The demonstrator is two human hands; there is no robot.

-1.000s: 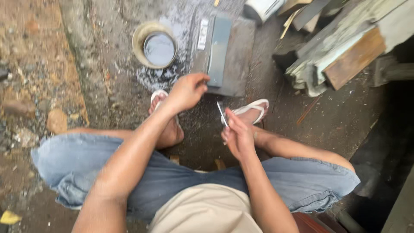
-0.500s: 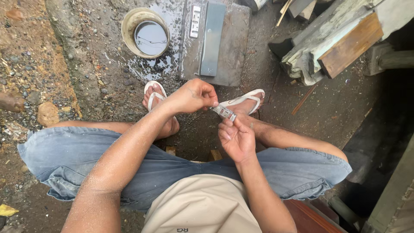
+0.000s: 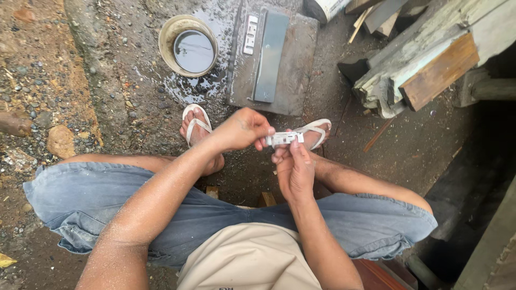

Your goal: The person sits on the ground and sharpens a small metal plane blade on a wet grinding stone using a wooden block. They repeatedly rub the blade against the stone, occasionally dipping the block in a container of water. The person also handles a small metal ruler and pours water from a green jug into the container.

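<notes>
Both hands pinched a small pale flat piece (image 3: 284,138) — perhaps a blade — above the sandalled feet: left hand (image 3: 243,129) at one end, right hand (image 3: 294,167) gripping underneath, near the sharpening stone (image 3: 271,56).

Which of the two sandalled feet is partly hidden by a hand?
The right sandal: the small pale piece and right hand overlap it; the left sandal shows clear.

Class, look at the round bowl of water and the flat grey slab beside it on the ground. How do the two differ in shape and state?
The bowl is round with a raised pale rim, while the slab is flat and rectangular. The bowl holds dark water; the slab bears a long grey bar and a small white strip on top. Both sit on wet ground ahead of the person's feet, untouched by either hand.
</notes>
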